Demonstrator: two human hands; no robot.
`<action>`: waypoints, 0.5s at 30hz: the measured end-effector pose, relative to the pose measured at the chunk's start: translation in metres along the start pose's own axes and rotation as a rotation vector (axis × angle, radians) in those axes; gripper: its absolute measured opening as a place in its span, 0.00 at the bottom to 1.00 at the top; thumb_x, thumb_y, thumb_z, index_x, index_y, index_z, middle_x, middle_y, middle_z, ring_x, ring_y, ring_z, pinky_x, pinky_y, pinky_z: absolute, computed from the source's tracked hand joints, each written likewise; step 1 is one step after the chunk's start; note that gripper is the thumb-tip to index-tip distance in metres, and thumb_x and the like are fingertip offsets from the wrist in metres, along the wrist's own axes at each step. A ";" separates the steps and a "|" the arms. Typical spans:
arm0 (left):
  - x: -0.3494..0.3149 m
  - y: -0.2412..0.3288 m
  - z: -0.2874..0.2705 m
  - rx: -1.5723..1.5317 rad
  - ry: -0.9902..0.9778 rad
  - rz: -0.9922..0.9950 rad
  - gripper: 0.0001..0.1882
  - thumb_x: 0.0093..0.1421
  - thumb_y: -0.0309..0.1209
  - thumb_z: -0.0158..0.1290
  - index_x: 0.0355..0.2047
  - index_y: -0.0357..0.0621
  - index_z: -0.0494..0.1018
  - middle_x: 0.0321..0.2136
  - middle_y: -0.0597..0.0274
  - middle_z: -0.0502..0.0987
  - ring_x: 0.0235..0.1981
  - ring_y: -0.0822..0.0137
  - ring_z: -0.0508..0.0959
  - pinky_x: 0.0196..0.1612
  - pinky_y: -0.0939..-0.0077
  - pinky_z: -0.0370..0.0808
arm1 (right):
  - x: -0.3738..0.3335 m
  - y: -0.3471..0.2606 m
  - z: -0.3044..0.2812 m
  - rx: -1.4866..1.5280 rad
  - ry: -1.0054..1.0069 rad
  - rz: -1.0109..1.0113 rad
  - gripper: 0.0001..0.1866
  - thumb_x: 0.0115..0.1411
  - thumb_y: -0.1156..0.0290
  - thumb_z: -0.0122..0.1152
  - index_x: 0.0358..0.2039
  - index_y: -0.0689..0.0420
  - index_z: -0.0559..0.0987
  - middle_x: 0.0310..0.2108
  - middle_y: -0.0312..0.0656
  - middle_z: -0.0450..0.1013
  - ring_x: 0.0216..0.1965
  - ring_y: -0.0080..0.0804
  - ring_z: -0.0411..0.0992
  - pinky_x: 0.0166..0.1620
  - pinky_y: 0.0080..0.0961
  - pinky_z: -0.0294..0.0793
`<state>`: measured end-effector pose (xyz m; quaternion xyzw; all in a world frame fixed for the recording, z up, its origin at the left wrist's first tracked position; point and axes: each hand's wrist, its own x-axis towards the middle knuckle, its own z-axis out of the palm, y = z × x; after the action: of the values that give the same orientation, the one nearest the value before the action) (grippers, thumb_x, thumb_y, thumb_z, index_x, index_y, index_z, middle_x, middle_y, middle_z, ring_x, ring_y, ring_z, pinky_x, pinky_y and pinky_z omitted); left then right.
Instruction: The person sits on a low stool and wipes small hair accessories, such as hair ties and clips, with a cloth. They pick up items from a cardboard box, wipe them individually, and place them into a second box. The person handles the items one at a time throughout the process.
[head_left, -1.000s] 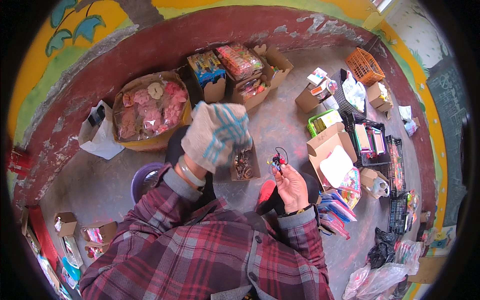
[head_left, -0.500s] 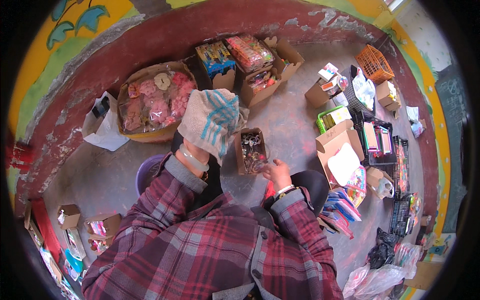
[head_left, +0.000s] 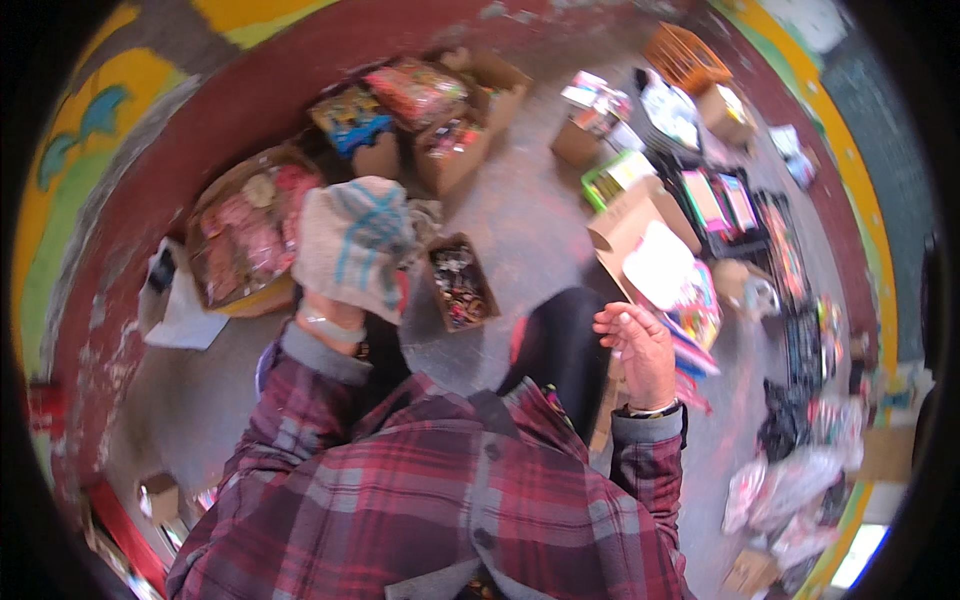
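A beige cloth with blue stripes (head_left: 350,245) drapes over my left hand (head_left: 332,312), which grips it. The cloth hides the fingers. Just right of the cloth, a small open cardboard box (head_left: 486,298) stands on the floor between my knees, filled with small shiny and coloured trinkets (head_left: 459,285). My right hand (head_left: 640,345) is raised by my right knee, away from the box. Its fingers are curled together. Whatever they hold, if anything, is too small and blurred to name.
Ahead on the left stand a large box of pink packaged items (head_left: 250,225), a white bag (head_left: 185,310) and cartons of packets (head_left: 450,145). To the right are an open cardboard box (head_left: 640,215), black crates (head_left: 725,205), an orange crate (head_left: 688,58) and plastic bags (head_left: 795,490).
My right hand has moved from beside the small box, right and back to my right knee. My left hand still holds the cloth. The view has turned right.
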<state>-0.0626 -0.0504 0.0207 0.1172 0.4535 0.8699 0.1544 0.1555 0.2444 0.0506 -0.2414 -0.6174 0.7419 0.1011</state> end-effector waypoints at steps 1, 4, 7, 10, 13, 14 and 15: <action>-0.003 0.000 0.002 0.055 -0.007 -0.002 0.14 0.61 0.34 0.45 0.44 0.40 0.68 0.35 0.56 0.74 0.38 0.63 0.75 0.42 0.71 0.74 | -0.009 0.003 -0.023 0.001 0.058 0.000 0.12 0.62 0.69 0.51 0.41 0.63 0.76 0.35 0.43 0.76 0.34 0.26 0.75 0.36 0.19 0.72; -0.002 -0.004 0.017 0.213 -0.064 -0.025 0.14 0.60 0.34 0.45 0.44 0.40 0.68 0.35 0.56 0.74 0.38 0.63 0.75 0.42 0.70 0.74 | -0.042 0.034 -0.092 -0.007 0.246 0.036 0.12 0.61 0.68 0.52 0.41 0.61 0.76 0.35 0.40 0.76 0.34 0.25 0.75 0.36 0.18 0.72; 0.000 -0.010 0.030 0.336 -0.108 -0.050 0.14 0.60 0.34 0.46 0.44 0.39 0.68 0.35 0.56 0.74 0.38 0.63 0.75 0.42 0.70 0.74 | -0.078 0.088 -0.154 -0.048 0.347 0.172 0.13 0.61 0.66 0.54 0.42 0.61 0.75 0.34 0.40 0.76 0.33 0.25 0.75 0.35 0.17 0.73; 0.000 -0.006 0.040 0.421 -0.123 -0.054 0.14 0.60 0.33 0.46 0.43 0.39 0.68 0.35 0.56 0.74 0.38 0.63 0.75 0.41 0.70 0.75 | -0.108 0.170 -0.187 0.043 0.374 0.335 0.12 0.59 0.69 0.55 0.41 0.62 0.74 0.33 0.41 0.76 0.32 0.26 0.75 0.32 0.19 0.75; 0.000 -0.010 0.050 0.482 -0.128 -0.066 0.14 0.60 0.33 0.46 0.43 0.39 0.68 0.35 0.55 0.74 0.38 0.63 0.75 0.41 0.70 0.75 | -0.121 0.224 -0.194 0.035 0.427 0.458 0.11 0.58 0.74 0.55 0.41 0.63 0.74 0.33 0.42 0.75 0.29 0.25 0.75 0.29 0.17 0.76; 0.007 -0.030 0.046 0.436 -0.153 -0.072 0.14 0.59 0.33 0.46 0.43 0.39 0.68 0.35 0.55 0.74 0.38 0.63 0.75 0.41 0.70 0.75 | -0.124 0.243 -0.204 -0.011 0.497 0.495 0.11 0.57 0.76 0.54 0.42 0.63 0.74 0.32 0.41 0.74 0.29 0.25 0.75 0.28 0.17 0.76; 0.004 -0.023 0.054 0.471 -0.146 -0.072 0.14 0.59 0.33 0.46 0.43 0.39 0.68 0.35 0.55 0.74 0.38 0.63 0.76 0.41 0.70 0.75 | -0.117 0.259 -0.198 -0.032 0.502 0.552 0.12 0.57 0.76 0.54 0.42 0.62 0.74 0.32 0.40 0.74 0.29 0.24 0.74 0.28 0.17 0.76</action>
<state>-0.0439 0.0041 0.0325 0.1963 0.6354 0.7233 0.1859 0.3908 0.3076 -0.1956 -0.5749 -0.4963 0.6492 0.0418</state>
